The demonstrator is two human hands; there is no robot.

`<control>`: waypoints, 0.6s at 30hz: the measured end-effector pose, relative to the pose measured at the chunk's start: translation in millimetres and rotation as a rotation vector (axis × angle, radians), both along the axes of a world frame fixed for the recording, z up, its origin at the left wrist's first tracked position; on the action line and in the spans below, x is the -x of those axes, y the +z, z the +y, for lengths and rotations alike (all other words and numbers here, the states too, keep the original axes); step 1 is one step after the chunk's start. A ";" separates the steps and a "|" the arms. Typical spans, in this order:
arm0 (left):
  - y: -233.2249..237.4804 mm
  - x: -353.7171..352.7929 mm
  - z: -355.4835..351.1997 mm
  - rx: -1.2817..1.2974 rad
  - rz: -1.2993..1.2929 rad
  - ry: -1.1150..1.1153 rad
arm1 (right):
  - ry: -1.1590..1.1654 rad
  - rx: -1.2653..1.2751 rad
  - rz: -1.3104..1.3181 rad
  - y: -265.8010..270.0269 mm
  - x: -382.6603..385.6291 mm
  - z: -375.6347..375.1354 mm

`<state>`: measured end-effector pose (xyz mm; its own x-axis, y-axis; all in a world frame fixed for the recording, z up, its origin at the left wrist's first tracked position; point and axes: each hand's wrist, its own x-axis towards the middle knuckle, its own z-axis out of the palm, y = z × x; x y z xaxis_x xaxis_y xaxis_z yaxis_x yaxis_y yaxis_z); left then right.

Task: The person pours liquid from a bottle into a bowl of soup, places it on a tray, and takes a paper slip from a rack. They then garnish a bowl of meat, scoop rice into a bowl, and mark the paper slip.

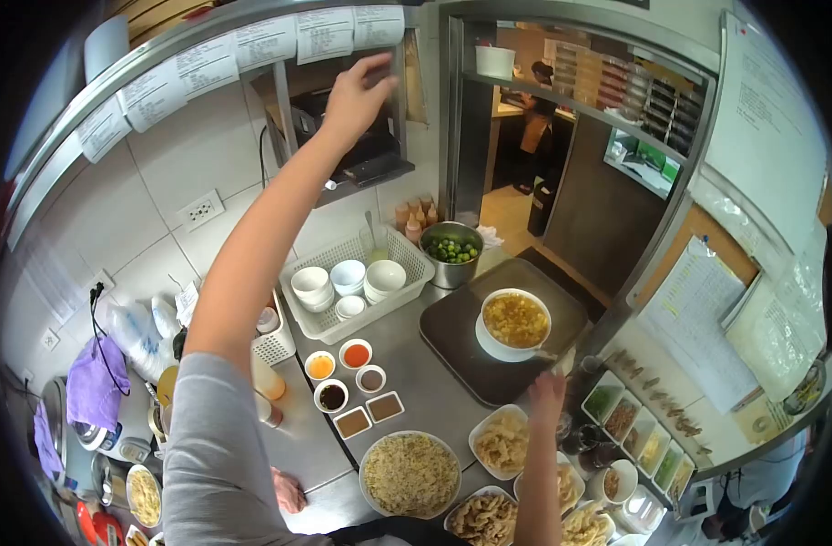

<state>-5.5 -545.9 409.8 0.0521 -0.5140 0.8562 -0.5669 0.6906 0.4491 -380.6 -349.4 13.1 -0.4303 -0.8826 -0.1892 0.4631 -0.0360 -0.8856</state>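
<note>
My left hand (360, 98) is raised high in front of the hanging printed order slips (325, 35). Its thumb and fingers are apart, with nothing in them. Low on the right, my right hand (547, 393) is at the near right edge of a dark tray (452, 332). Its fingers are blurred, and a pale thing (567, 361) shows just beyond them; whether it is held I cannot make out. On the tray stands a white bowl of yellowish soup (516, 320), with what looks like a spoon handle at its near rim.
A white basket (320, 326) holds stacked bowls. Beside it stands a metal pot of green limes (452, 249). Small sauce dishes (331, 395), a bowl of fried rice (410, 473) and fried food (501, 440) sit nearer. Garnish containers (636, 432) line the right. Another person stands beyond the doorway.
</note>
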 end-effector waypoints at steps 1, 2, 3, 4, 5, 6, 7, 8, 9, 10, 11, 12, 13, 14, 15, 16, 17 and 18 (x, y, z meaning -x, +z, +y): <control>14.0 11.3 -1.0 -0.013 0.097 0.034 | 0.027 0.067 -0.016 9.6 -5.5 24.0; 22.1 15.8 -13.5 0.025 0.179 0.030 | 0.035 0.083 0.013 12.8 -8.7 42.8; 26.2 15.4 -27.4 0.063 0.261 0.025 | 0.041 0.098 0.041 14.5 -10.6 59.4; 27.2 11.6 -36.1 0.031 0.286 -0.013 | 0.044 0.114 0.068 21.8 -12.8 73.6; 27.4 8.0 -44.0 0.000 0.310 -0.055 | 0.059 0.100 0.087 32.6 -14.1 87.0; 30.0 7.2 -45.6 -0.029 0.334 -0.097 | 0.074 0.089 0.106 46.1 -15.2 100.1; 29.9 12.0 -36.2 -0.126 0.419 -0.137 | 0.090 0.075 0.125 54.8 -14.5 110.1; 23.2 17.7 -25.7 -0.227 0.503 -0.173 | 0.083 0.100 0.135 57.4 -10.1 117.2; 18.8 21.4 -14.3 -0.325 0.585 -0.209 | 0.078 0.127 0.145 59.0 -3.4 121.9; 20.1 22.2 -1.6 -0.414 0.741 -0.254 | 0.074 0.156 0.154 60.9 1.4 124.5; 26.9 20.3 2.4 -0.367 0.879 -0.254 | 0.070 0.173 0.136 63.4 3.6 126.6; 34.3 15.6 2.2 -0.321 1.021 -0.249 | 0.070 0.185 0.119 66.3 5.2 129.0; 39.8 9.6 9.8 -0.270 1.168 -0.236 | 0.076 0.194 0.107 74.8 3.2 132.1; 46.0 -1.8 19.0 -0.263 1.106 -0.319 | 0.071 0.176 0.104 85.5 -3.4 134.9; 47.0 -19.5 10.2 -0.240 1.038 -0.336 | 0.094 0.211 0.120 92.7 -11.4 134.5; 43.0 -26.2 13.5 -0.230 0.964 -0.325 | 0.131 0.238 0.136 97.6 -20.6 135.8; 39.4 -26.4 25.7 -0.321 0.929 -0.258 | 0.191 0.258 0.153 100.8 -32.2 138.3; 25.0 -26.6 35.7 -0.313 0.881 -0.247 | 0.218 0.233 0.169 102.3 -47.2 139.6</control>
